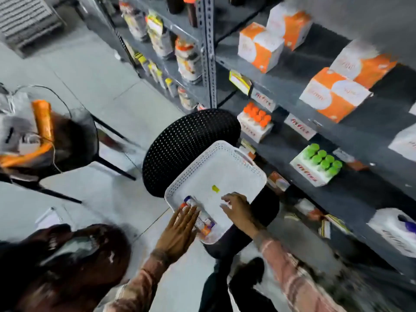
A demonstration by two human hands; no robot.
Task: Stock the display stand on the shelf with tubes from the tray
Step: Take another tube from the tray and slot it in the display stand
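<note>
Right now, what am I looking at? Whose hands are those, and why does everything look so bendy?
There is no machine here. A person wears a camera on their head, so you see what they see, looking down. The wide lens bends the edges.

The left hand lies flat over a few tubes in a white tray. The right hand hovers over the tray with fingers spread; it seems to hold nothing. The tray sits on a black chair.

On the grey shelf stand two white display stands, one with orange-capped tubes and one with green-capped tubes. Higher up are orange and white boxes. The tubes are meant to go into a stand.
</note>
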